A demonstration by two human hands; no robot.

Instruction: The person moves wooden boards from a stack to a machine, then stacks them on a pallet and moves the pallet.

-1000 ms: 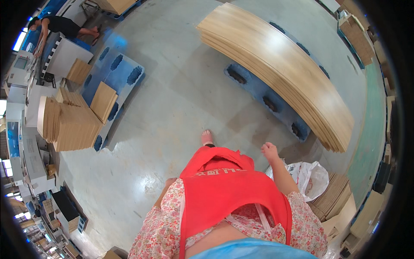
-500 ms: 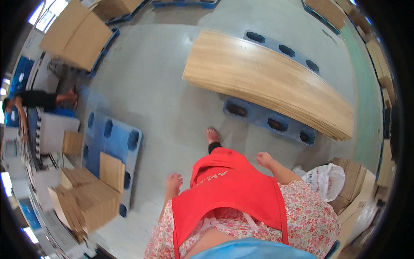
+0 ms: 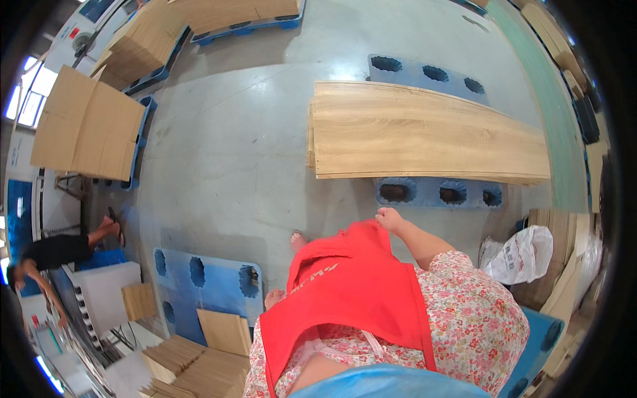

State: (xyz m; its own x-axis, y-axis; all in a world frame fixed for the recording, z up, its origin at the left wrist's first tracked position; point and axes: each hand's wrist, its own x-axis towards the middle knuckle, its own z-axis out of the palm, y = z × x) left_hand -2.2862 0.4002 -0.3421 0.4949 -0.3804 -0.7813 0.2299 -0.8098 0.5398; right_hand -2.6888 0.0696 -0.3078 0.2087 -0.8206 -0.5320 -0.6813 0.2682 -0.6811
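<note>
My right hand (image 3: 389,219) is loosely closed beside the edge of the red apron (image 3: 358,292), with nothing visible in it. Beyond it lies a stack of long wood-grain boards (image 3: 431,132) on a blue plastic pallet (image 3: 424,192). My left hand (image 3: 273,298) hangs at the apron's left side, partly covered; the fingers that show look loose and hold nothing. It is nearest to another blue pallet (image 3: 225,275), which carries a small wooden panel (image 3: 222,328) and a pile of brown boards (image 3: 199,368).
Large brown stacks (image 3: 93,126) stand on pallets at the far left. At the left a person in dark clothes (image 3: 56,259) leans over a machine. A white sack (image 3: 524,255) sits at the right, close to a teal pallet (image 3: 537,338). A green floor strip (image 3: 544,119) runs along the right.
The view has turned left. My right hand has moved up close to the apron's edge; my left hand has drawn back partly behind the apron. The long board stack now looks nearer level.
</note>
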